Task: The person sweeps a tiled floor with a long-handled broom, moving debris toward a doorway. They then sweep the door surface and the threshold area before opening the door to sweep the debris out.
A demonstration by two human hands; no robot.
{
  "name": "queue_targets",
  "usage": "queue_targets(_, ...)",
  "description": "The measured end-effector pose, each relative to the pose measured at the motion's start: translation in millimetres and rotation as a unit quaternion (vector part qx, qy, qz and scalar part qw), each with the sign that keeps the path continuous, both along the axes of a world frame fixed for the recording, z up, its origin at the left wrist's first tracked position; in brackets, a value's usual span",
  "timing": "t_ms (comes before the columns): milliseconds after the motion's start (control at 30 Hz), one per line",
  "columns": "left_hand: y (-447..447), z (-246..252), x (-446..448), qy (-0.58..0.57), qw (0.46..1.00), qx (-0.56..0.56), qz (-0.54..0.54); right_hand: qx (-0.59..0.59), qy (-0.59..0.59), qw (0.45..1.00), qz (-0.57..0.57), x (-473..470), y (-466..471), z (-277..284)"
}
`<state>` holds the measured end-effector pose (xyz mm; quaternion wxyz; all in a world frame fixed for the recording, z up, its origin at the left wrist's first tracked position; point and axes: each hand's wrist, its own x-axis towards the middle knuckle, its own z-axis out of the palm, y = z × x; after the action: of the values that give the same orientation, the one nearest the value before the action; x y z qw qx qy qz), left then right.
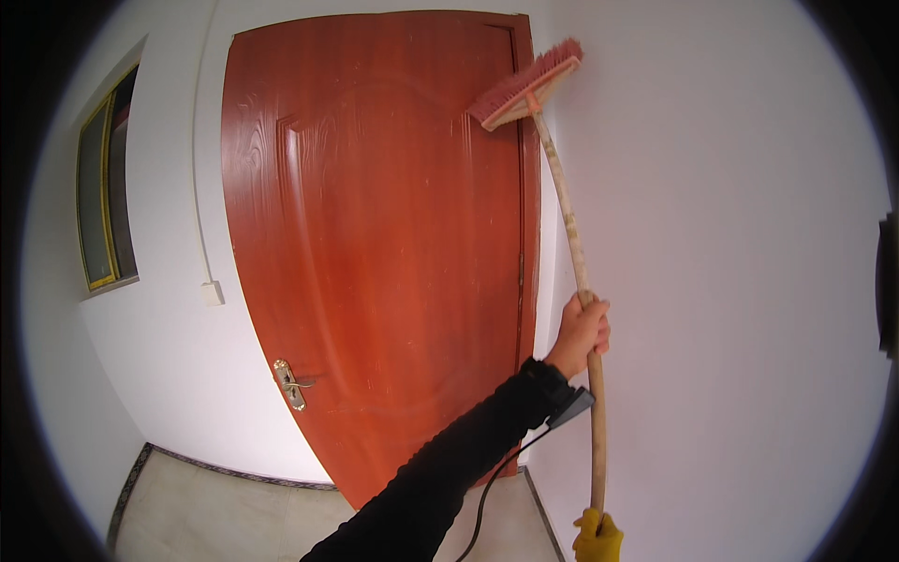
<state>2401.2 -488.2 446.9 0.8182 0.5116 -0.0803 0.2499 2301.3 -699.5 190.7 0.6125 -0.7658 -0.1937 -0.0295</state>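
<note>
A push broom with pink bristles (528,83) is held up by its long wooden handle (567,211). The broom head crosses the upper right of a reddish-brown wooden door (393,232); whether the bristles touch anything I cannot tell. Bare fingers of my left hand (584,330) wrap around the middle of the handle. At the bottom edge, my right hand (597,539) in a yellow glove grips the lower part of the handle, partly cut off by the frame. On my left wrist is a black band (548,379) with a small device and cable.
White walls (723,281) meet beside the door frame at right. A metal lever handle (291,385) sticks out from the door. At left are a yellow-framed window (105,190) and a wall box (212,293). Pale floor tiles (211,513) have a dark border.
</note>
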Motion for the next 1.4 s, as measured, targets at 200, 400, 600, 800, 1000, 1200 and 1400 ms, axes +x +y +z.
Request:
queue_targets(200,-22.1,-12.4,-60.1,-0.021,0.998,-0.001,0.055,0.042,0.139,0.974,0.174,-27.9,-58.4,11.2)
queue_targets(400,14.5,44.4,-64.7,-0.140,0.989,-0.015,0.050,-0.061,-0.041,0.981,0.181,-8.4,-54.8,44.1)
queue_targets(600,-73.4,-22.7,-57.5,0.022,0.996,-0.055,-0.072,-0.090,0.057,0.993,0.054,-62.2,-120.0,-16.9)
queue_targets(800,-106.6,0.1,-107.7,-0.028,0.999,-0.012,-0.021,-0.086,0.065,0.991,0.082,-98.6,-162.9,-10.8)
queue_targets(1000,-86.3,25.1,-102.2,-0.034,0.997,-0.052,-0.035,-0.101,-0.001,0.993,0.063,-83.0,-151.0,7.8)
queue_targets(1200,-130.7,-42.9,-123.8,0.043,0.986,-0.074,-0.144,-0.141,0.074,0.987,-0.005,-157.9,-195.5,-20.6)
queue_targets(1400,-74.5,28.6,-141.9,-0.103,0.994,-0.020,-0.044,-0.091,-0.004,0.994,0.063,-114.2,-148.7,8.8)
